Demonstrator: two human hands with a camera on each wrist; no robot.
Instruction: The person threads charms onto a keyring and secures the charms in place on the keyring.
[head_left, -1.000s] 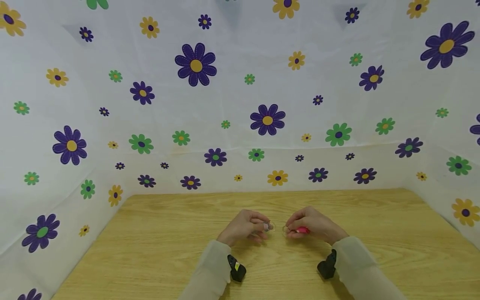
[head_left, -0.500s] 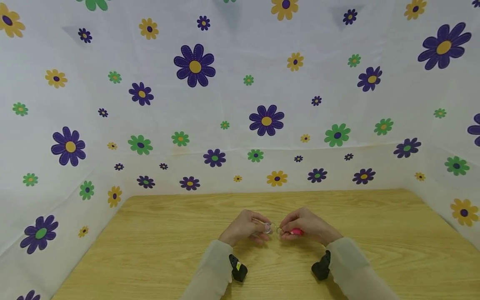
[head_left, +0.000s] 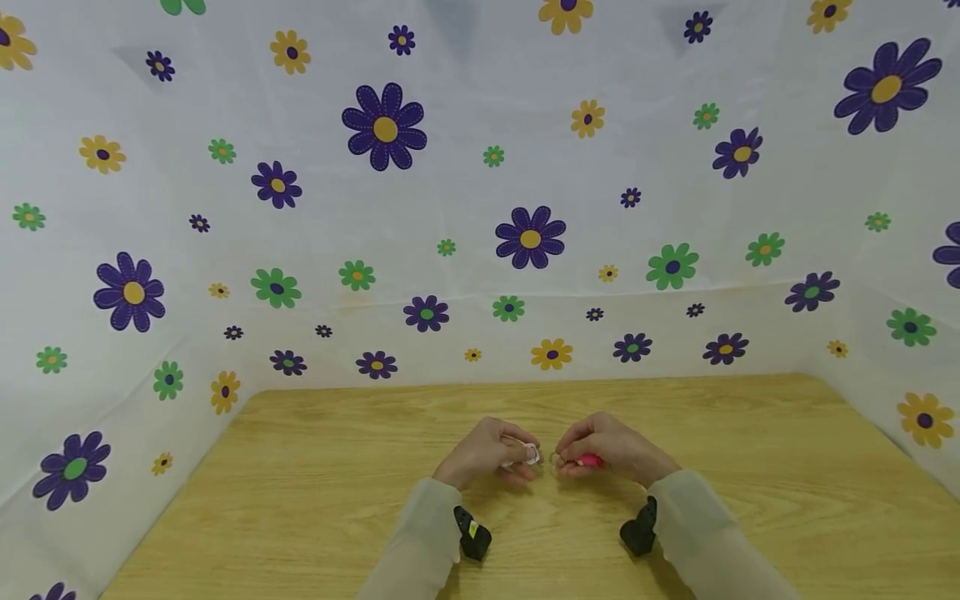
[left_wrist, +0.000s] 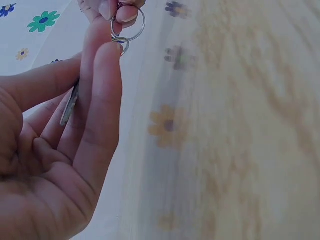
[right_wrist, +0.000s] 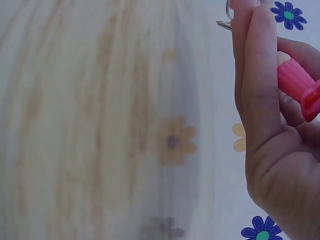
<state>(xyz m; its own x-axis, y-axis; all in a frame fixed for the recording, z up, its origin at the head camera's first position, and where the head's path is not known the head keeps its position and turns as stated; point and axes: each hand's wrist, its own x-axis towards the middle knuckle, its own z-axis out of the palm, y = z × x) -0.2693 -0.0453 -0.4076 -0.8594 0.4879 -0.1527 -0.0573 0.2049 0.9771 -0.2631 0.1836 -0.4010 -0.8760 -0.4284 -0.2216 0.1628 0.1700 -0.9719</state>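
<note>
My left hand (head_left: 483,454) pinches a metal key (left_wrist: 70,106) between thumb and fingers; its pale head (head_left: 532,453) shows at the fingertips in the head view. A small ring (left_wrist: 126,46) sticks out past those fingertips. Facing it, my right hand (head_left: 613,447) grips a keychain with a pink charm (right_wrist: 296,79), which pokes out below the fingers. The keychain's larger ring (left_wrist: 144,24) is held by the right fingertips. In the left wrist view the two rings overlap; whether they are linked, I cannot tell. Part of the charm is hidden by the right hand.
A wood-grain table (head_left: 315,500) lies under both hands. White flower-print cloth (head_left: 450,192) encloses its back and sides. Black wrist cameras (head_left: 472,535) hang beneath both sleeves.
My right hand has moved left with the keychain, bringing its ring close to the left fingertips. The left hand stays nearly in place, and the key's head has turned slightly.
</note>
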